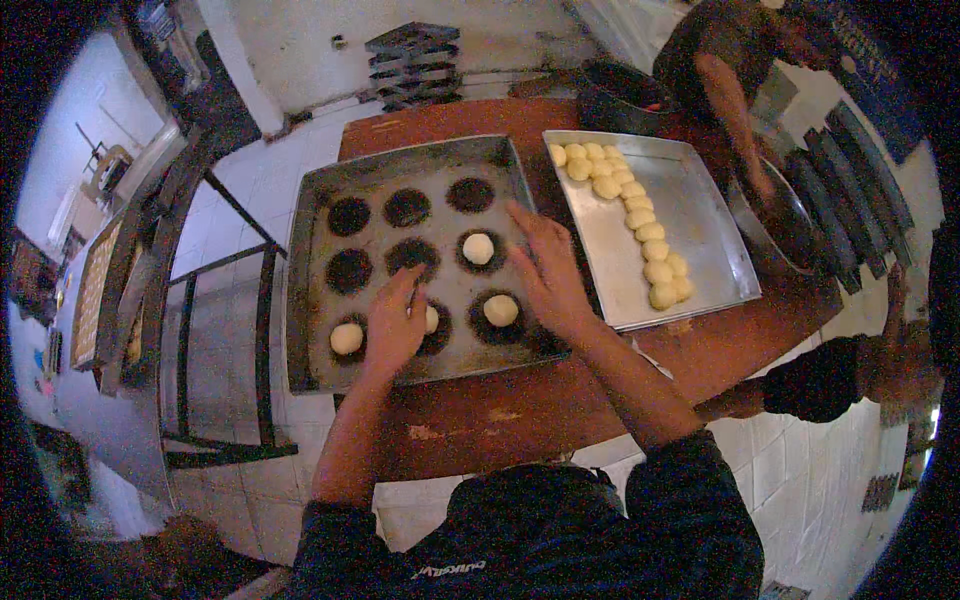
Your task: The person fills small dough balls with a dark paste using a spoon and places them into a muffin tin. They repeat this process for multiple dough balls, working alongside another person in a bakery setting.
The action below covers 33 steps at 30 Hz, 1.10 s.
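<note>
A large metal baking pan (420, 378) with rows of dark round spots lies in front of me. Pale dough balls sit on several spots: one dough ball (347, 339) at the near left, another (501, 311) at the near right, and a floured one (478, 249) in the middle row. My left hand (397, 325) reaches over the pan, fingers stretched toward the central dark spot, partly covering a dough ball (432, 320) beside it. My right hand (548, 268) is open, fingers apart, just right of the floured ball and over the pan's right side.
Right of the pan, a shiny tray (600, 240) holds a line of dough balls. Both rest on a reddish-brown table (480, 440). At the far right, another person's arm (735, 115) reaches into a metal bowl (790, 235). A dark metal frame (265, 350) stands on the left.
</note>
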{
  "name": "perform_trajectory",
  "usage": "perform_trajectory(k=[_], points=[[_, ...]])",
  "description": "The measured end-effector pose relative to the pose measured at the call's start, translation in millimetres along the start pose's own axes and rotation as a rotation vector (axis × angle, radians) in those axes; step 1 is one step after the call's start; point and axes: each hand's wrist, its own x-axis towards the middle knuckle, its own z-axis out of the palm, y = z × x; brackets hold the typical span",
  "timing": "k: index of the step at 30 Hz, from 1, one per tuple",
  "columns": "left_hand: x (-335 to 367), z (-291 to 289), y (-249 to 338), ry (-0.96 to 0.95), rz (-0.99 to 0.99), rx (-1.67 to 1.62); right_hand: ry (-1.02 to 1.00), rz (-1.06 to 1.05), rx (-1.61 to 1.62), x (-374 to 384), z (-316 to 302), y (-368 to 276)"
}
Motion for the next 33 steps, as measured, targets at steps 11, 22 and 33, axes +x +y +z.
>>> perform_trajectory(k=[11,22,33], points=[[88.6,113.0,-20.5,-0.248,0.408,0.152,-0.166,0.492,-0.033,-181.7,-160.6,-24.6],[102.6,132.0,-37.8,-0.136,0.386,0.288,-0.005,0.588,-0.21,-229.2,-169.7,13.5],[88.6,100.8,47.2,0.022,0.254,0.383,-0.523,0.488,-0.638,-224.8,-152.9,93.8]])
